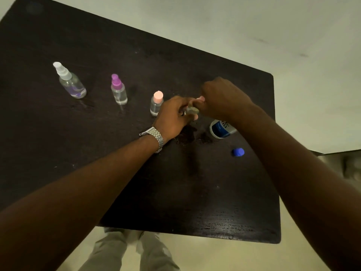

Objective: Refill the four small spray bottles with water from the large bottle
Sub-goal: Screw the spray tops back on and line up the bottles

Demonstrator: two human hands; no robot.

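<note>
Three small spray bottles stand in a row on the dark table [117,182]: a white-capped one [70,81] at the left, a purple-capped one [118,90], and a pink-capped one [156,103]. My left hand [173,114] grips the body of a fourth small bottle [192,110] just right of them. Around that bottle's pink top [201,98] my right hand [222,96] curls its fingers. The large bottle [220,129] with a blue label stands behind my right forearm, partly hidden. Its blue cap [238,152] lies loose on the table.
Wet patches [187,134] darken the table under my hands. The table's right edge runs close to the large bottle, and a pale floor [293,36] lies beyond it. My legs show below the near edge.
</note>
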